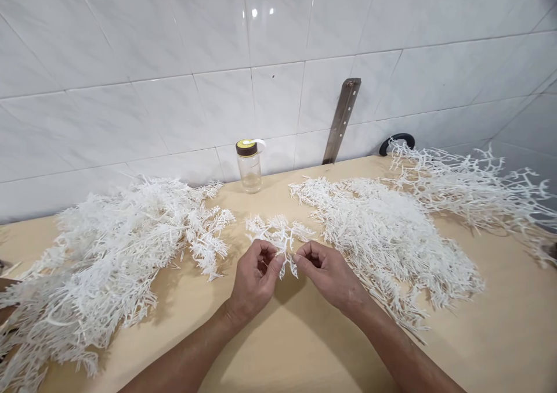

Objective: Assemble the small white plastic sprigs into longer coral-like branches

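My left hand [255, 280] and my right hand [328, 274] meet over the middle of a tan table [287, 335]. Both pinch one small white plastic sprig [281, 239] with thin branching spikes, held just above the tabletop. My left thumb and fingers grip its lower left stem, and my right fingertips grip its lower right. The sprig's branches fan out upward and away from me.
A big heap of white plastic sprigs [108, 253] lies to the left, another heap [387, 242] to the right, and bare branched frames [474, 187] at the far right. A clear jar with a brown lid [249, 165], a metal strip [342, 120] and a black handle [395, 142] stand by the tiled wall.
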A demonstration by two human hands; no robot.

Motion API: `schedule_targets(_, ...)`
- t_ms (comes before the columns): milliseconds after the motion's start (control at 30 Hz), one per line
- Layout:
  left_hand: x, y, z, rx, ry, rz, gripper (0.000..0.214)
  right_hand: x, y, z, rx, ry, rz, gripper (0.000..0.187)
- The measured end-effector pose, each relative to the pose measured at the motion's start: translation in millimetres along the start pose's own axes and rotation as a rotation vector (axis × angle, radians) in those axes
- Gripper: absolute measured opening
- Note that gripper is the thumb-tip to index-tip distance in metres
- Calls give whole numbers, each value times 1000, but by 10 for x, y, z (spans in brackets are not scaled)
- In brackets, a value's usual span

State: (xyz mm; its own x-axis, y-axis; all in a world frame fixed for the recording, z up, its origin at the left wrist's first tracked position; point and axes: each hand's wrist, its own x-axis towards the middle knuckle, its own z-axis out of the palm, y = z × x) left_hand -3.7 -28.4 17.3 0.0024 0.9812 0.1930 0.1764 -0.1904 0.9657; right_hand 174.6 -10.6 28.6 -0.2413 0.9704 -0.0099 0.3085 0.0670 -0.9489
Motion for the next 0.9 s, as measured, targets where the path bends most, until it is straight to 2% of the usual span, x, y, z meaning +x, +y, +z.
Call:
schedule_targets(100,-31,4,-29,155,-10,208,15,2,-1,-9,36,1,7,27)
schedule_targets(233,-41,35,-74,330,-133,478,38,0,16,-13,80,-12,10,30)
schedule_targets(300,-35,28,-82,393,-185,539,48,2,42,-8,115,-21,16,32)
schedule_targets(367,-22,-6,-79,448,-169,551,49,6,72,-1,150,-30,35,35)
schedule_targets(533,29,-100,-73,516,-34,617,29,5,102,5,194,-82,58,39)
schedule_targets(667,65,-65,-73,432,-39,560,17,-6,95,0,149,-100,86,41)
schedule_targets(800,63,9,-58,250,-38,333,8,-15,64,-16,132,-112,103,38)
schedule_targets(900,52,34,-49,198,-33,160,14,-22,30,-28,128,-126,114,36)
